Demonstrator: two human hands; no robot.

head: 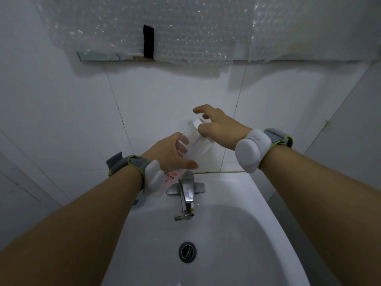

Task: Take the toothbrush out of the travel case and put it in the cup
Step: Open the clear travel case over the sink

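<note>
My left hand (171, 151) is wrapped around a clear plastic travel case (172, 177) with a pink label, held tilted above the tap. My right hand (216, 129) pinches the white toothbrush (197, 122) near its upper end, index finger stretched out. The brush's pale shaft slants down through clear plastic between my two hands. I cannot tell whether that clear plastic is the case's upper part or a separate cup. Both wrists wear grey straps with white pods.
A white basin (237, 234) lies below, with a metal tap (186, 193) at its back and a round drain (187, 251). White tiled wall (165, 96) stands close behind the hands. Bubble wrap (165, 34) covers the upper wall.
</note>
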